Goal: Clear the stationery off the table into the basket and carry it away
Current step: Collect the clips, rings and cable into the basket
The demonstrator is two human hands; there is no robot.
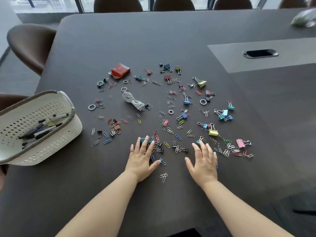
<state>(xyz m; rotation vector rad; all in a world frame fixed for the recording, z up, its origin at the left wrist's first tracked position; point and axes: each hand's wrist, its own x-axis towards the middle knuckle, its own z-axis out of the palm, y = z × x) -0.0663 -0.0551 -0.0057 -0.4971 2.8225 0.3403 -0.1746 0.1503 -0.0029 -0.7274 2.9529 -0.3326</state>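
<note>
Several paper clips and coloured binder clips lie scattered across the dark table [153,40]. Among them are a red packet [120,70], a coiled white cable [132,99] and small metal rings. My left hand [142,158] lies flat with spread fingers on a cluster of clips, its fingertips over a teal binder clip [143,139]. To the right, my right hand [203,159] also rests flat, its fingertips touching another teal clip [198,142]. A cream perforated basket [68,134] stands at the left edge and holds several pens [42,128].
Brown chairs stand along the far side and at the left [29,43]. A grey panel with a cable slot [259,53] is set into the table at the right. A dark flat object [304,205] lies near the front right corner. A pale blurred object [304,18] sits far right.
</note>
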